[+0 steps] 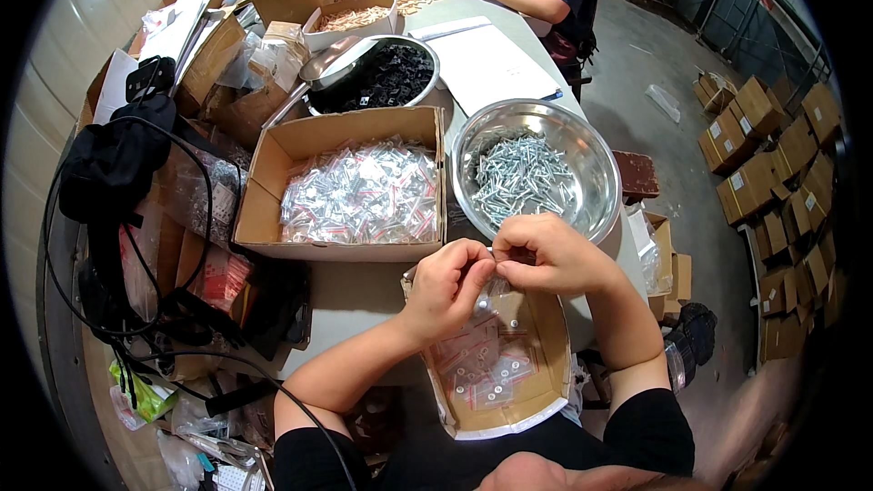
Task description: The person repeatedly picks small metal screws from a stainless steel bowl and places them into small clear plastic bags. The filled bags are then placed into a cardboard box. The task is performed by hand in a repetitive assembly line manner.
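Note:
My left hand (pixel 446 286) and my right hand (pixel 550 255) meet fingertip to fingertip, both closed in a pinch at the top of a small clear plastic bag (pixel 496 289). The bag hangs below the fingers, and its upper edge is mostly hidden by them. Beneath my hands lies a shallow cardboard tray (pixel 549 345) holding several flat clear bags (pixel 496 368) with small white round pieces in them. Just beyond my right hand, a steel bowl (pixel 596 173) holds a heap of silver screws (pixel 518 173).
An open carton (pixel 341 253) of filled small bags stands left of the screws. Farther back are a bowl of black parts (pixel 386 77), papers (pixel 496 59) and a box of wooden-coloured pieces (pixel 350 23). Cables (pixel 64 264) hang at left. A co-worker (pixel 555 0) sits at the far end.

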A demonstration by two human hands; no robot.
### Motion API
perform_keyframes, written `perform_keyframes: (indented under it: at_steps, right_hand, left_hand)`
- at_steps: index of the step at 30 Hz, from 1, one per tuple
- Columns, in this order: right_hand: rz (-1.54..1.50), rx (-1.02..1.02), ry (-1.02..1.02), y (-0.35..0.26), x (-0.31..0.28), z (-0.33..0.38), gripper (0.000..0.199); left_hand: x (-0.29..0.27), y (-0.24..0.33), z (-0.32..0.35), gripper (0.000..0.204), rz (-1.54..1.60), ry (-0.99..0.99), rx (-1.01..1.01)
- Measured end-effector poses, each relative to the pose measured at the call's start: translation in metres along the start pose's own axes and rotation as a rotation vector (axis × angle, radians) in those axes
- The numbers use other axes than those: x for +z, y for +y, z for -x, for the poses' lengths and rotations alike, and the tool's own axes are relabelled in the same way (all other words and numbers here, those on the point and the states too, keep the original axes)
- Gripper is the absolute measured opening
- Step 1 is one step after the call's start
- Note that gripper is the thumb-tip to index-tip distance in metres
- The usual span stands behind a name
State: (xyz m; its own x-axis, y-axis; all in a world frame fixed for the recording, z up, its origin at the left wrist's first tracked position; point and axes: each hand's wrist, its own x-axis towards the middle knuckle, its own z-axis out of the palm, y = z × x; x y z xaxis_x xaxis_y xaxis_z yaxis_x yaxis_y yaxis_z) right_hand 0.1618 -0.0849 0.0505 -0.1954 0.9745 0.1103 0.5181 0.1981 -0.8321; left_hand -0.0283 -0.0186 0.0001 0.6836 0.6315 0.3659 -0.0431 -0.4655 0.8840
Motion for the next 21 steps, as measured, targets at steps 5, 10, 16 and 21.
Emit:
perform_keyframes:
  at_steps: [5,10,16,21]
  right_hand:
    - [-0.182,-0.050,0.042,0.017,-0.004,0.001,0.012]
    - [0.098,0.108,0.327,0.030,-0.030,0.000,0.013]
    - [0.539,0.450,0.190,0.087,-0.045,0.004,0.029]
    - [0.644,0.452,0.131,0.094,-0.040,0.004,0.035]
  left_hand:
    - [-0.019,0.013,-0.001,0.009,-0.081,0.136,0.051]
    - [-0.048,0.008,-0.019,0.006,-0.050,0.669,0.272]
    - [-0.008,0.012,0.001,0.021,-0.449,-0.382,0.288]
    - [0.022,-0.002,0.004,0.032,-0.654,-0.732,0.248]
